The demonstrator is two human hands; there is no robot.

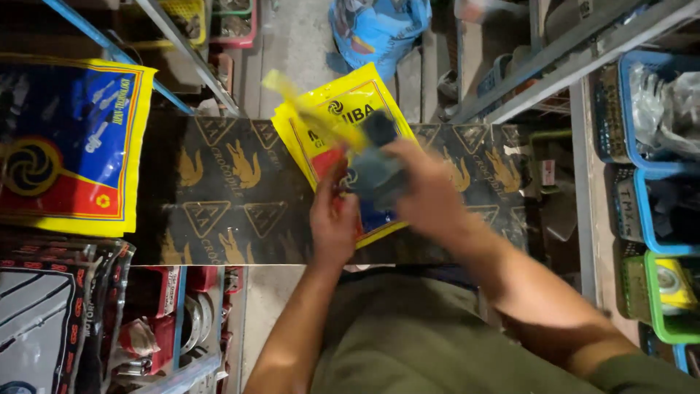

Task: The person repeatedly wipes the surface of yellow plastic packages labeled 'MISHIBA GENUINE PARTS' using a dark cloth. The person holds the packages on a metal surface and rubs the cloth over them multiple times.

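The right hand (426, 193) is smeared by motion blur, so its fingers cannot be told apart, nor how they close on the dark grey object (379, 171) it covers. A yellow strip (306, 109) slanting up from that hand is blurred too. Under both hands the yellow packets (332, 109) are partly hidden. The left hand (334, 219) hides their lower part. Far left, a blue and yellow bag (65, 138) is cut by the picture's edge.

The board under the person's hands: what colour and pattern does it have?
The board is black, printed with gold triangles and animal figures, seen in the head view.
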